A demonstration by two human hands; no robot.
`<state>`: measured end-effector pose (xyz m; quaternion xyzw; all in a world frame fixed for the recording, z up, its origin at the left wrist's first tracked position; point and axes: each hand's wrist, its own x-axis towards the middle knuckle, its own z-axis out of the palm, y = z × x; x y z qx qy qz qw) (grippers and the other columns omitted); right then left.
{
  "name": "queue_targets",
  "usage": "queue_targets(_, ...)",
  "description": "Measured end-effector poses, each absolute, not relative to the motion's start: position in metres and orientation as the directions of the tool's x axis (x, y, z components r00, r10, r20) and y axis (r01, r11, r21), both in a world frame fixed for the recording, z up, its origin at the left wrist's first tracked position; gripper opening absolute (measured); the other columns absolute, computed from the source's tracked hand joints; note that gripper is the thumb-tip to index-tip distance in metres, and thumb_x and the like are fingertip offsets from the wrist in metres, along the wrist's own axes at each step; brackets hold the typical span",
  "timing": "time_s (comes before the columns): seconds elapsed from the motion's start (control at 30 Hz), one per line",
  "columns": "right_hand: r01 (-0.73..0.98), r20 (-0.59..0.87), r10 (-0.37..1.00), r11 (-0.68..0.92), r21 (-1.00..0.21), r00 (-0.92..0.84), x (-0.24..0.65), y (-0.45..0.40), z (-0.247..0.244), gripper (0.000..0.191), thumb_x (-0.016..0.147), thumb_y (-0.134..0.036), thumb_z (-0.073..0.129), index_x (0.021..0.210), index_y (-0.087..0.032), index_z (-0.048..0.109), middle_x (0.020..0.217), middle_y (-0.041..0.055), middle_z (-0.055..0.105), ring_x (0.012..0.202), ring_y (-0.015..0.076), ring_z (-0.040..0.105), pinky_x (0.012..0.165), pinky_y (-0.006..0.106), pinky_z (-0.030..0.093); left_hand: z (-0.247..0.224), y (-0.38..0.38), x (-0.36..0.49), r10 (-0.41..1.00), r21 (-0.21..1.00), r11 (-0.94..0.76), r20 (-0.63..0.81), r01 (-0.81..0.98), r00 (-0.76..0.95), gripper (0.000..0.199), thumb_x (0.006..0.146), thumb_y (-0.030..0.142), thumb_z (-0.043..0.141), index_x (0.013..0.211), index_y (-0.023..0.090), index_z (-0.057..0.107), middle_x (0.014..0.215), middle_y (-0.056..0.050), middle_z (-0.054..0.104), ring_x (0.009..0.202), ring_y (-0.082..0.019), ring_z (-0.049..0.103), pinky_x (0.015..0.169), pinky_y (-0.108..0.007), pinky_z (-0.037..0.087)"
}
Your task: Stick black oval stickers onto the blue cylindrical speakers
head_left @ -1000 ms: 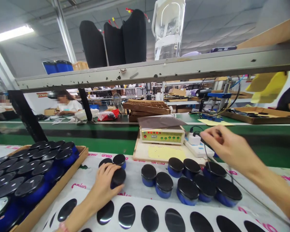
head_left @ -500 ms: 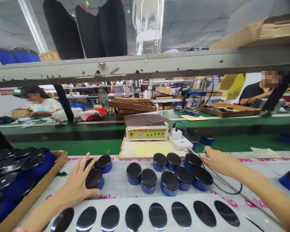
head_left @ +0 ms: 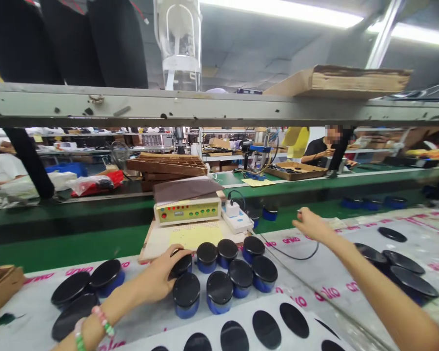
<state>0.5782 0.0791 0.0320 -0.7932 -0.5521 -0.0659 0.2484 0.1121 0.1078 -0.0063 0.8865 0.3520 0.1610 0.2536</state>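
My left hand curls its fingers over a round blue part with a glossy black top, at the left end of a close group of similar parts. Part of that piece is hidden under the fingers. My right hand is raised at the far side of the bench, its thumb and fingers pinched together. A tiny tip shows at the pinch, too small to name. A thin black cable curves below this hand. In front of the group lies a white sheet with rows of black ovals.
Several more black-topped parts stand left of my forearm, others right of my right arm. Behind are a control box, a power strip and a green belt. A shelf edge crosses above. Co-workers sit beyond.
The view has swung to the right. My left hand has moved from the parts at the left to the middle group. My right hand has moved rightward, away from that group.
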Motion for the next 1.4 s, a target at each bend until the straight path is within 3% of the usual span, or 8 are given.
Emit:
queue_targets(0.23,0.879,0.231,0.937,-0.135,-0.457,0.263,0.504,0.14,0.005,0.025,0.093,-0.037,0.049,0.101,-0.016,0.059,0.092,0.0019,0.062,0.071,0.0114,0.059,0.064,0.027,0.051,-0.003,0.101,0.111,0.783,0.672,-0.516,0.118,0.531,0.61,0.072,0.073,0.008,0.047,0.139,0.032,0.034,0.153,-0.003,0.017,0.14,-0.027,0.02,0.11,-0.047,0.03)
queue_targets(0.4,0.822,0.277,0.874,-0.207,-0.531,0.399,0.504,0.137,0.042,0.029,0.081,-0.043,0.061,0.08,-0.018,0.047,0.077,0.0021,0.057,0.067,0.0166,0.056,0.061,0.03,0.044,0.037,0.078,0.144,0.834,0.847,-0.462,0.314,0.264,0.454,0.03,0.086,0.029,0.05,0.114,0.027,0.06,0.138,-0.005,0.041,0.129,-0.025,0.038,0.103,-0.039,0.041)
queue_targets(0.53,0.779,0.352,0.904,0.034,-0.626,0.243,0.463,0.068,0.079,0.044,0.075,-0.061,0.053,0.074,-0.024,0.029,0.082,0.0007,0.058,0.07,0.0168,0.055,0.06,0.027,0.044,0.052,0.048,0.192,0.817,0.978,0.037,0.088,-0.203,0.569,0.043,0.086,0.05,0.054,0.119,0.024,0.058,0.127,-0.01,0.052,0.116,-0.025,0.051,0.093,-0.038,0.049)
queue_targets(0.6,0.558,0.33,0.938,0.332,-0.761,-0.109,0.428,0.022,0.088,0.046,0.07,-0.057,0.062,0.075,-0.024,0.029,0.091,0.0027,0.059,0.076,0.0177,0.056,0.06,0.027,0.045,0.051,0.035,0.208,0.675,0.855,0.385,-0.003,-0.348,0.738,0.054,0.089,0.059,0.042,0.126,0.021,0.053,0.124,-0.013,0.055,0.102,-0.022,0.059,0.083,-0.035,0.053)
queue_targets(0.7,0.481,0.228,0.935,0.337,-0.809,-0.271,0.4,-0.008,0.088,0.041,0.071,-0.053,0.065,0.09,-0.025,0.041,0.083,0.0,0.059,0.069,0.0154,0.056,0.056,0.025,0.045,0.05,0.026,0.213,0.436,0.697,0.653,-0.024,-0.298,0.899,0.066,0.09,0.063,0.032,0.123,0.011,0.054,0.107,-0.016,0.064,0.085,-0.02,0.066,0.07,-0.029,0.055)
queue_targets(0.83,0.692,0.197,0.972,0.052,-0.72,0.132,0.437,0.043,0.07,0.036,0.093,-0.052,0.027,0.085,-0.023,0.046,0.054,-0.0065,0.045,0.047,0.0114,0.046,0.05,0.025,0.04,0.064,0.03,0.192,0.597,0.672,0.625,-0.084,-0.397,0.798,0.056,0.086,0.053,0.053,0.111,0.002,0.058,0.1,-0.019,0.067,0.09,-0.024,0.067,0.085,-0.035,0.054)
queue_targets(0.97,0.775,0.105,0.978,-0.076,-0.627,0.18,0.472,0.106,0.039,0.025,0.084,-0.034,0.06,0.072,-0.018,0.047,0.059,-0.0064,0.049,0.047,0.0083,0.045,0.048,0.023,0.04,0.083,0.041,0.172,0.811,0.69,0.472,-0.096,-0.549,0.577,0.046,0.081,0.036,0.065,0.116,0.009,0.053,0.105,-0.015,0.067,0.097,-0.028,0.066,0.093,-0.042,0.051)
queue_targets(1.4,0.837,0.335,0.937,0.108,-0.536,0.094,0.425,0.068,0.086,0.044,0.099,-0.036,0.016,0.075,-0.02,0.049,0.068,-0.0003,0.054,0.063,0.0137,0.05,0.058,0.026,0.038,0.086,0.051,0.177,0.784,0.668,0.539,-0.173,-0.514,0.597,0.046,0.088,0.046,0.052,0.104,0.004,0.058,0.089,-0.016,0.066,0.079,-0.024,0.067,0.08,-0.039,0.055)
